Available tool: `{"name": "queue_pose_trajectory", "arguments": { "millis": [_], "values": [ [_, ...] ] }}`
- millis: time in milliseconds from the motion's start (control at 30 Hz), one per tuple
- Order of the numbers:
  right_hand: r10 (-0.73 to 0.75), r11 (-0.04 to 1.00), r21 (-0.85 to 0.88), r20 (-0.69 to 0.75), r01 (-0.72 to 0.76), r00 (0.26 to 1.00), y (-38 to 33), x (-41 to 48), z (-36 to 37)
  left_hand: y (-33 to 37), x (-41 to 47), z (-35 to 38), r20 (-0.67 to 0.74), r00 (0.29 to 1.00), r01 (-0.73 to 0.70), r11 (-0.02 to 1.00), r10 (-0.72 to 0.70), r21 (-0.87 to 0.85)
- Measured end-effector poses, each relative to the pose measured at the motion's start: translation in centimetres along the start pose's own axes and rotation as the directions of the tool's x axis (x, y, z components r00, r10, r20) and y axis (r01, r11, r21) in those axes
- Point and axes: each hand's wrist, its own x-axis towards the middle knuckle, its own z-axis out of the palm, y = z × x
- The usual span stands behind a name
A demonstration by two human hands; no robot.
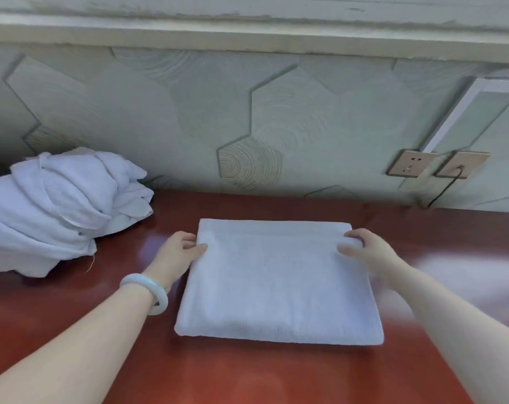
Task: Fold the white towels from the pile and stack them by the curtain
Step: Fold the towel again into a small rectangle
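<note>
No writing, label, brand or number can be read: none on the towel, the pile left of it, or the sockets beyond it to the right.

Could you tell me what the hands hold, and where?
Both hold the folded towel: the left hand grips its far left corner, the right hand its far right corner.

A folded white towel lies flat as a thick rectangle between the left hand and the right hand, each gripping a far corner. A crumpled pile of unfolded white towels sits well left of the left hand.
</note>
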Motion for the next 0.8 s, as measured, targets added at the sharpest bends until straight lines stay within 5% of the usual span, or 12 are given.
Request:
{"name": "queue_pose_trajectory", "arguments": {
  "millis": [133,233,333,433,533,667,800],
  "values": [
    [-0.059,0.997,-0.043,-0.015,0.058,0.998,0.3,-0.1,0.4,-0.4,-0.1,0.4,-0.027,0.994,-0.097,0.985,0.102,0.144],
    [-0.153,0.986,0.088,0.108,0.144,0.982,-1.1,0.5,-2.5,1.2,0.1,0.0,-0.022,0.985,-0.170,0.985,0.170,0.028],
    [-0.219,0.972,0.086,0.012,0.217,0.976,-2.8,3.1,-2.7,1.8,2.4,-0.1,-0.114,0.986,-0.127,0.991,0.122,-0.042],
    [-0.256,0.963,-0.092,-0.030,0.253,0.966,-1.4,6.0,0.6,0.9,4.2,1.6,-0.206,0.975,-0.017,0.952,0.084,0.305],
    [-0.251,0.968,-0.049,-0.100,0.247,0.963,0.3,6.9,2.0,0.8,4.8,2.6,-0.261,0.961,0.008,0.930,0.095,0.368],
    [-0.298,0.952,-0.104,-0.091,0.288,0.950,0.7,7.2,2.0,0.9,5.7,2.2,-0.152,0.946,-0.175,0.844,0.287,0.506],
    [-0.222,0.975,-0.013,-0.053,0.221,0.974,0.7,7.6,1.0,0.6,6.3,1.7,-0.137,0.900,-0.323,0.844,0.414,0.428]
  ]
}}
